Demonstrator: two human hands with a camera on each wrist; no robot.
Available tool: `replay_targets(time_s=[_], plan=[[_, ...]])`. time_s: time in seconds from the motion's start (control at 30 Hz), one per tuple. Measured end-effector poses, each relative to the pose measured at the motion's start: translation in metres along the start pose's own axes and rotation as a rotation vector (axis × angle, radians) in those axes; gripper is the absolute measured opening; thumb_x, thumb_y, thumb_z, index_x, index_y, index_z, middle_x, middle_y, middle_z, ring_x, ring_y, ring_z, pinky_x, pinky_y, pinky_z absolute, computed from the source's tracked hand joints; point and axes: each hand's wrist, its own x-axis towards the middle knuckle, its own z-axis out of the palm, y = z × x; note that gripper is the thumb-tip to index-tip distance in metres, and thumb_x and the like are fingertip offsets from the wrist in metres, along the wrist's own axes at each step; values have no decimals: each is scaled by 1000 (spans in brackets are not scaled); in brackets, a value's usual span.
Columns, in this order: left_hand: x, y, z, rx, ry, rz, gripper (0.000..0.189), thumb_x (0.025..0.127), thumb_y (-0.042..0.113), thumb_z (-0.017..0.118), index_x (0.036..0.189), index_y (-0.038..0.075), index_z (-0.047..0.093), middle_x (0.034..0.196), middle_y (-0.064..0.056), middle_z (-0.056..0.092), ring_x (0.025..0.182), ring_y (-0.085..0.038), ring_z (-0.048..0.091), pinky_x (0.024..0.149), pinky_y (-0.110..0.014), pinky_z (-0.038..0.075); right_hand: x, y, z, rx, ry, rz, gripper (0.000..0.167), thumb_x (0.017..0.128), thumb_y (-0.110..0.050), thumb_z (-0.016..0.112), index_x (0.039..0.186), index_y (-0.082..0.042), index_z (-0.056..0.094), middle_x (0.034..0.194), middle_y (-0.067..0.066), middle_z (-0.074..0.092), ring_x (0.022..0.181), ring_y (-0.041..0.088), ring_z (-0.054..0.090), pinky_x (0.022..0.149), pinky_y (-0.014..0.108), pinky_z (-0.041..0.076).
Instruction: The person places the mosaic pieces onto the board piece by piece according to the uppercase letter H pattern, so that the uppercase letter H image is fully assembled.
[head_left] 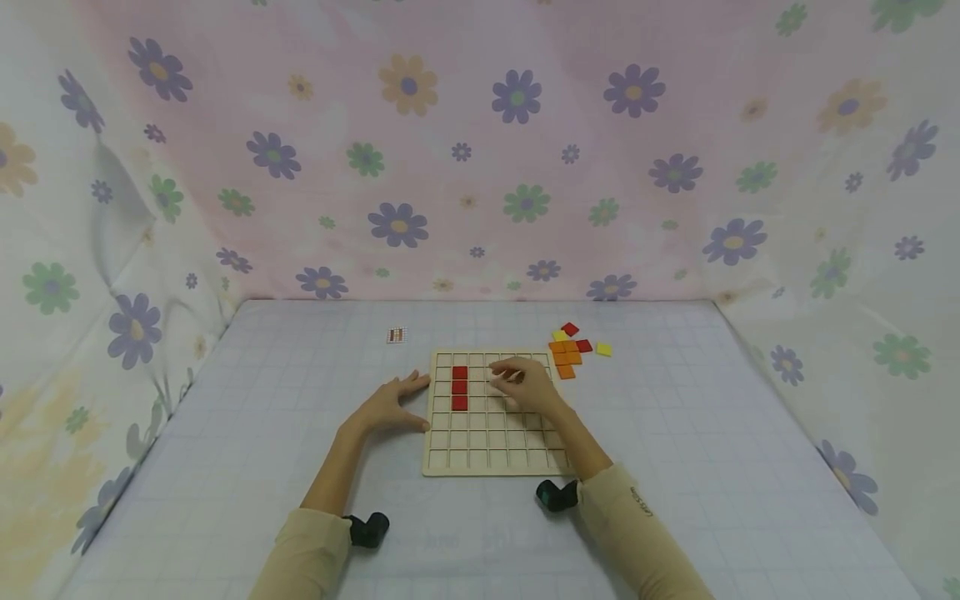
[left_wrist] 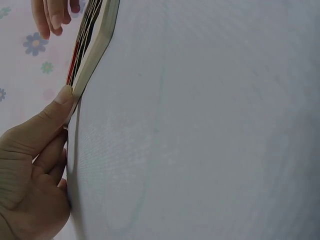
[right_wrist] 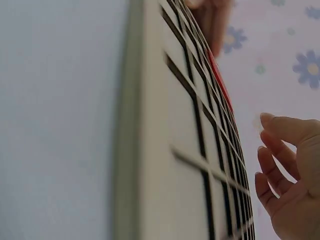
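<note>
A wooden grid board (head_left: 478, 457) lies flat on the table. Three red square tiles (head_left: 460, 387) fill a vertical run of cells in its left part. My left hand (head_left: 388, 406) rests at the board's left edge, thumb and fingers spread and touching the rim; the left wrist view shows the thumb (left_wrist: 47, 117) against that edge. Above the board's middle-right cells hovers my right hand (head_left: 528, 386), fingers loosely bent. In the right wrist view the right hand (right_wrist: 295, 175) is off the grid surface, and no tile shows between thumb and fingers.
Beyond the board's right top corner lies a loose group of orange tiles (head_left: 567, 357), with red tiles (head_left: 571, 329) and yellow tiles (head_left: 603, 349) beside them. A small printed card (head_left: 397, 335) lies behind the board's left. Flowered cloth (head_left: 480, 167) surrounds the table.
</note>
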Motion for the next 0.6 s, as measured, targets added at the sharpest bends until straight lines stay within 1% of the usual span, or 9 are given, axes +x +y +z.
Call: replay_targets(time_s=[0.17, 0.2, 0.27, 0.4, 0.5, 0.6], plan=[[0, 1, 0, -1, -2, -5, 87, 65, 28, 84, 142, 18, 44, 152, -9, 28, 141, -44, 9, 108, -66, 10, -9, 18, -33, 13, 144, 96, 27, 84, 0, 67, 109, 10, 64, 103, 24, 65, 85, 33, 63, 74, 32, 53], [-1, 1, -1, -3, -1, -5, 87, 65, 28, 84, 142, 17, 44, 152, -9, 28, 141, -44, 9, 108, -66, 10, -11, 23, -39, 18, 177, 124, 27, 84, 1, 66, 110, 10, 64, 103, 24, 65, 86, 34, 62, 75, 31, 52], [-1, 2, -1, -1, -1, -3, 87, 66, 28, 84, 142, 17, 44, 152, -9, 28, 141, -44, 9, 108, -66, 10, -15, 31, -48, 7, 244, 146, 28, 83, 4, 64, 109, 12, 63, 102, 27, 64, 85, 35, 62, 75, 28, 52], [-2, 1, -1, -1, -4, 4, 87, 66, 28, 84, 142, 16, 44, 152, -10, 28, 140, -45, 10, 108, -66, 10, -24, 46, -63, -35, 362, 207, 27, 82, 6, 64, 108, 13, 63, 102, 27, 64, 86, 35, 60, 71, 19, 48], [-2, 1, 0, -2, -3, 13, 86, 66, 28, 84, 142, 16, 44, 152, -10, 28, 140, -46, 10, 108, -66, 11, -29, 52, -73, -73, 424, 243, 27, 81, 5, 65, 108, 11, 64, 105, 27, 64, 88, 37, 59, 72, 22, 47], [-2, 1, 0, -3, 0, 20, 86, 67, 28, 84, 142, 16, 44, 152, -11, 28, 140, -46, 10, 108, -66, 11, -31, 55, -81, -102, 453, 277, 28, 82, 3, 64, 108, 10, 64, 108, 27, 63, 91, 38, 58, 76, 29, 48]])
